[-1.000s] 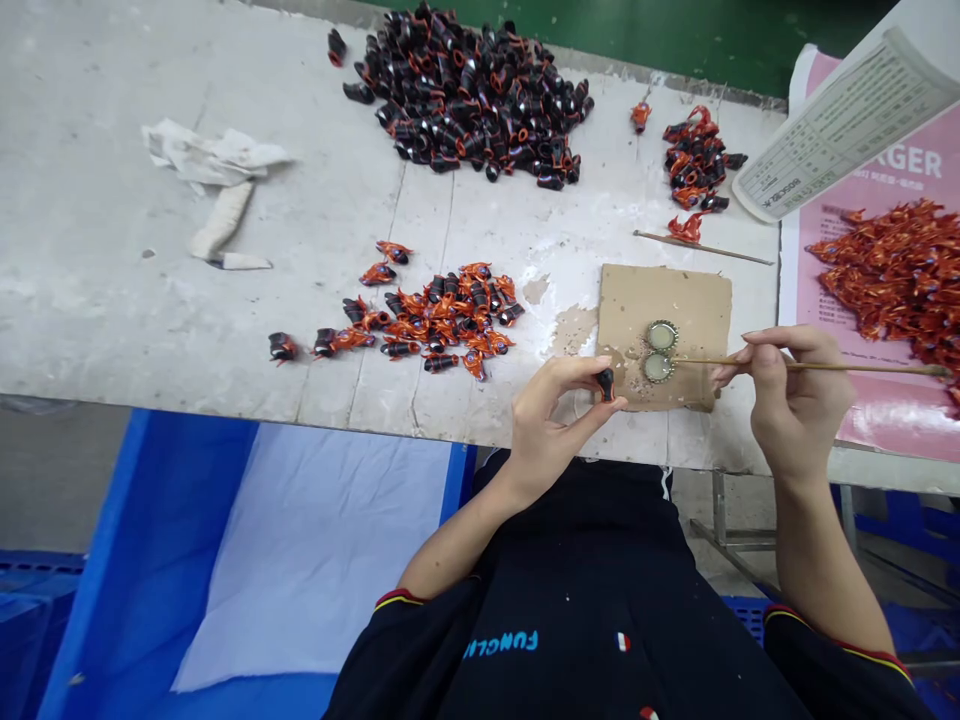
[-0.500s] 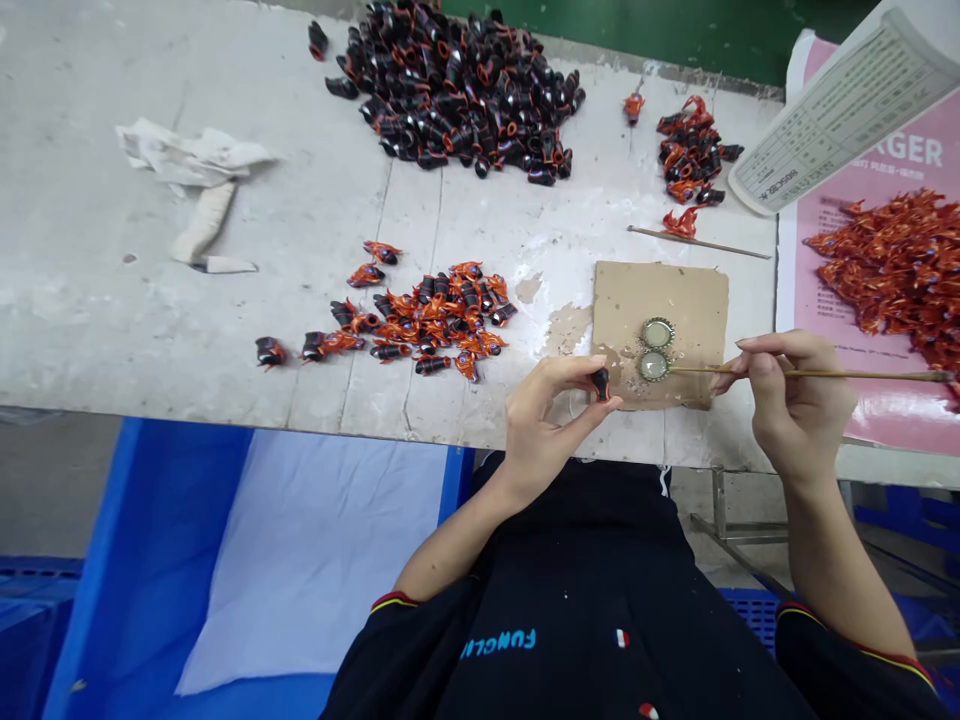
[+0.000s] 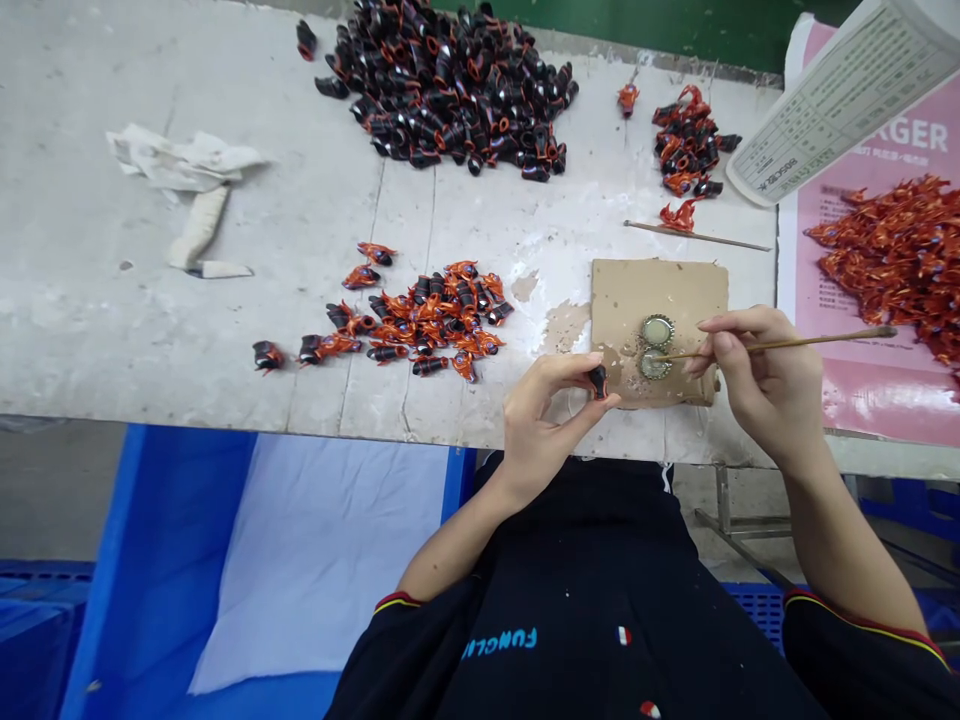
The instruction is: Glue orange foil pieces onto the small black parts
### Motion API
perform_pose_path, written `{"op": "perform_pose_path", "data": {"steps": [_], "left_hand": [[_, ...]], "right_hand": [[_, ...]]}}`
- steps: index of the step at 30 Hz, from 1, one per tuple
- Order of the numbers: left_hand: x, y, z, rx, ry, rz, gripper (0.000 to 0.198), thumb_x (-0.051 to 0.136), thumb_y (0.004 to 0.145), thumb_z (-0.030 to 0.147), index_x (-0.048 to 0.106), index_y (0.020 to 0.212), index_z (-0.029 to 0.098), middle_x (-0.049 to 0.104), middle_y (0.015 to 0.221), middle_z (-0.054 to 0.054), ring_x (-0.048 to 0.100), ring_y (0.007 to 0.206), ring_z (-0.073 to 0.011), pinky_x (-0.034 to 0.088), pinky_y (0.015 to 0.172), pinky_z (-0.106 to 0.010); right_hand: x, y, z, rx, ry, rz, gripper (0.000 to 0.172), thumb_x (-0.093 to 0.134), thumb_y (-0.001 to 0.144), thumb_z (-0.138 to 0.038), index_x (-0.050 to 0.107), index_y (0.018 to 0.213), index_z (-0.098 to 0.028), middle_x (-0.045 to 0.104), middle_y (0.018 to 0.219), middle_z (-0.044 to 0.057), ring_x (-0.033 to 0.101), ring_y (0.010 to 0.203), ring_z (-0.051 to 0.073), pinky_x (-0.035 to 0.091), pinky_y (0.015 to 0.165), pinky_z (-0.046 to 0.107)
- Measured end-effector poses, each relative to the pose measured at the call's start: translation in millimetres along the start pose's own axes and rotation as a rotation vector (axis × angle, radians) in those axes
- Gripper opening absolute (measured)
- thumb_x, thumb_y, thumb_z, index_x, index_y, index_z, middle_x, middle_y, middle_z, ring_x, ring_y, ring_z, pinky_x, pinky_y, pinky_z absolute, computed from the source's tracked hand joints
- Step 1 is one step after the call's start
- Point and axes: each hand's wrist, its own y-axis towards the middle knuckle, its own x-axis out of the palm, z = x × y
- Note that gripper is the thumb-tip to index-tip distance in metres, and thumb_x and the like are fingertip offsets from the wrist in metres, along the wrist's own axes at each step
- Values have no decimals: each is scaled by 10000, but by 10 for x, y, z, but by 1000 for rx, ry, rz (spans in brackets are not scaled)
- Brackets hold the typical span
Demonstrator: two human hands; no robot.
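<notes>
Scuffed white workbench (image 3: 187,350), blue bin (image 3: 161,520) below. Left hand (image 3: 544,425) pinches small black piece (image 3: 598,381); right hand (image 3: 765,375) grips thin stick (image 3: 817,342) over bottle caps (image 3: 658,331) on cardboard (image 3: 675,290).

A crumpled white rag (image 3: 180,160) lies on the scuffed white table (image 3: 150,350) at upper left. A printed paper sheet (image 3: 840,100) curls over a pink poster (image 3: 870,400) at upper right, and a blue crate (image 3: 161,520) lined with white sheeting (image 3: 315,560) sits at lower left.

We are in a factory workshop: we see a stained workbench (image 3: 187,340) covered in heaps of small black-and-orange parts (image 3: 450,90), with a blue plastic crate (image 3: 172,500) beside it.
</notes>
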Motion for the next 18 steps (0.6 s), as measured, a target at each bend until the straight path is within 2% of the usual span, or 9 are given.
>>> {"op": "perform_pose_path", "data": {"steps": [6, 10, 13, 18], "left_hand": [[-2, 3, 6, -5, 26, -7, 325, 774, 833, 173, 662, 1138, 193, 709, 1046, -37, 701, 822, -87, 629, 784, -202], [-3, 4, 10, -6, 42, -15, 323, 771, 836, 173, 661, 1139, 196, 709, 1041, -33, 699, 826, -88, 624, 791, -202], [-2, -2, 8, -22, 69, -39, 329, 774, 834, 173, 658, 1141, 198, 710, 1053, -36, 697, 833, -89, 617, 806, -208], [2, 4, 10, -59, 133, -82, 324, 765, 840, 169, 653, 1144, 190, 701, 1031, -27, 700, 840, -90, 621, 814, -206]], "right_hand": [[15, -12, -5, 40, 10, -30, 138, 517, 994, -258, 653, 995, -231, 633, 767, -10, 641, 566, 86, 510, 488, 202], [23, 0, -13, 15, -11, 23, 138, 521, 992, -244, 656, 972, -227, 631, 765, -7, 634, 571, 85, 508, 504, 207], [26, 8, -25, -5, -27, -2, 138, 513, 989, -215, 651, 985, -228, 616, 732, -17, 595, 532, 70, 475, 480, 195], [34, 35, -40, 4, -30, -26, 139, 504, 996, -249, 640, 990, -219, 636, 776, -6, 631, 566, 80, 489, 493, 201]]}}
